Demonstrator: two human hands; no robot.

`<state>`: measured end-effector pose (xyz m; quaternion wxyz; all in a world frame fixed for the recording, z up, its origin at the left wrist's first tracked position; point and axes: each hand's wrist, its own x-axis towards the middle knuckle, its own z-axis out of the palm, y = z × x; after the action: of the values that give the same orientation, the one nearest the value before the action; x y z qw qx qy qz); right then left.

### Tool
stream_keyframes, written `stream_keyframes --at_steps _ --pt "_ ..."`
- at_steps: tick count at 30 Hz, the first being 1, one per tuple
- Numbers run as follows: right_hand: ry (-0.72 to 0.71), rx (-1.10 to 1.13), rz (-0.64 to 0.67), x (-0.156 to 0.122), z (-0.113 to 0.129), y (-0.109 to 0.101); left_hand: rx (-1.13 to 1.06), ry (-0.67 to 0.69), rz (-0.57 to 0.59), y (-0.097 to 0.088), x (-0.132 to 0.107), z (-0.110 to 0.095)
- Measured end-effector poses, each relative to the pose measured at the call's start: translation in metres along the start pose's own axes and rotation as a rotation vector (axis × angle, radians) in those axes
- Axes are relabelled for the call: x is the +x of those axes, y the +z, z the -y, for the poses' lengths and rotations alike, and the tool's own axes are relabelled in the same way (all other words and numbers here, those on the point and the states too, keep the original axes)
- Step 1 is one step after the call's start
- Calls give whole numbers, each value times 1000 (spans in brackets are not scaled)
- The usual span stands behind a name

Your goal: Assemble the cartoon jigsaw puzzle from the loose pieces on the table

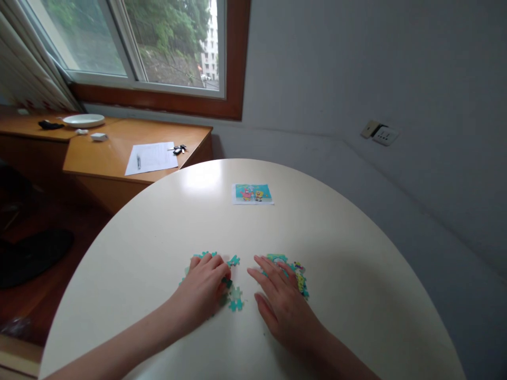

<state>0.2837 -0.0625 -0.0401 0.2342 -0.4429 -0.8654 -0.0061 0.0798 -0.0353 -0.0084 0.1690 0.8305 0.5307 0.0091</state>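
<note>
My left hand (205, 282) is curled over turquoise jigsaw pieces (206, 254), partly hiding them. A dark teal puzzle piece (227, 283) shows at its bent fingertips. Two loose turquoise pieces lie to the right of that hand: a small puzzle piece (233, 260) and, closer to me, a light and dark puzzle piece (236, 304). My right hand (281, 301) rests with its fingers apart over a cluster of puzzle pieces (278, 258). Yellow, patterned puzzle pieces (301, 282) stick out at its right side; the rest is covered.
A printed cartoon picture (253, 194) lies farther back on the round white table (166, 232). Behind to the left, a wooden desk (114, 153) bears a paper sheet (152, 158), a pen, keys (179, 150) and a white plate (84, 121). A wall (317, 79) borders the right.
</note>
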Motion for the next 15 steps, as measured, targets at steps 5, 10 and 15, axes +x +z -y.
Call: stream_keyframes --at_steps 5,10,15 --pt "42 -11 -4 -1 -7 1 34 28 2 3 0 -2" --pt "47 -9 0 -2 -7 2 36 55 20 6 -1 -1" --pt "34 1 11 -2 -3 2 49 58 40 5 -2 -3"
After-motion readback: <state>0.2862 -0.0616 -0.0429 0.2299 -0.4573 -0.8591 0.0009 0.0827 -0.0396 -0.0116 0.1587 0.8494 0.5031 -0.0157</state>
